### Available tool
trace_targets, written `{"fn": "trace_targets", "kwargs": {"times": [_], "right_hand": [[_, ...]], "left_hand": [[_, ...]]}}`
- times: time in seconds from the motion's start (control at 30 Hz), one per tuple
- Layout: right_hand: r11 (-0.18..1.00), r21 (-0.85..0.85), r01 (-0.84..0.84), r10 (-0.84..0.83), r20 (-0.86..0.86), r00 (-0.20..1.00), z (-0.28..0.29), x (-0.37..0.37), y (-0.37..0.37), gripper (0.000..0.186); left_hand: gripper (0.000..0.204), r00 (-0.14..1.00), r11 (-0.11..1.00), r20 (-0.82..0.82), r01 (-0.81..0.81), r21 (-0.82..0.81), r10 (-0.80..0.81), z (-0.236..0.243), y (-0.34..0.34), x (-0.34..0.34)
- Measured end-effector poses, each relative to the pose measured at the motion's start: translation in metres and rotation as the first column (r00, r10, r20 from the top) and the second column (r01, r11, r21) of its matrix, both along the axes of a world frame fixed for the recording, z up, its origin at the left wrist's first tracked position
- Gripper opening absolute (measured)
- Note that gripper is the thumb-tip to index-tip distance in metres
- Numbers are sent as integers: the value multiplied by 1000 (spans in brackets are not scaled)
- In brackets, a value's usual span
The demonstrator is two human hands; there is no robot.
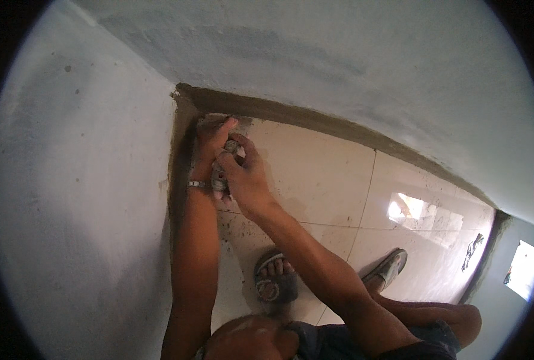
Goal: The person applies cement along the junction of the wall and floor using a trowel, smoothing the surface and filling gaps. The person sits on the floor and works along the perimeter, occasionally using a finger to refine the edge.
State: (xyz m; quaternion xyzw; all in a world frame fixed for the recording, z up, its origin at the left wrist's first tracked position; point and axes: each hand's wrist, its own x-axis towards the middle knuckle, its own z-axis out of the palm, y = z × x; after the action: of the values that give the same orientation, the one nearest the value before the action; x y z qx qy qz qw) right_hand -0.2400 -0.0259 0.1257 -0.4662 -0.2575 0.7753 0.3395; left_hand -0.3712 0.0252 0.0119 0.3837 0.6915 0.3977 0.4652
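Low in the wall corner, both my hands are close together above the floor tiles. My right hand [246, 171] is closed round a grey, crumpled, cloth-like lump [220, 179]; its exact kind is unclear. Directly beside it, my left hand [210, 139] has a finger stretched out at the far end. The left hand's other fingers are partly hidden by the right hand and the lump. A metal-banded watch or bracelet [196, 183] circles my left wrist.
A brownish-grey mortar strip [267, 107] runs along the wall base. Pale floor tiles [315, 180] carry dark specks and damp smears. My sandalled foot [276, 279] is close by; the other foot [390, 267] is further right. A dark scrap [472, 252] lies near the far right wall.
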Motion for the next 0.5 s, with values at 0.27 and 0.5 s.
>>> {"fn": "trace_targets", "kwargs": {"times": [0.27,0.5], "right_hand": [[995,92,48,-43,-49,998,-13,-10,-2,59],[995,98,3,-2,-7,1000,-11,-8,1,59]], "left_hand": [[46,999,993,4,52,110,-52,-14,-5,-12],[47,999,992,-5,37,-118,-38,-15,-2,-16]]}}
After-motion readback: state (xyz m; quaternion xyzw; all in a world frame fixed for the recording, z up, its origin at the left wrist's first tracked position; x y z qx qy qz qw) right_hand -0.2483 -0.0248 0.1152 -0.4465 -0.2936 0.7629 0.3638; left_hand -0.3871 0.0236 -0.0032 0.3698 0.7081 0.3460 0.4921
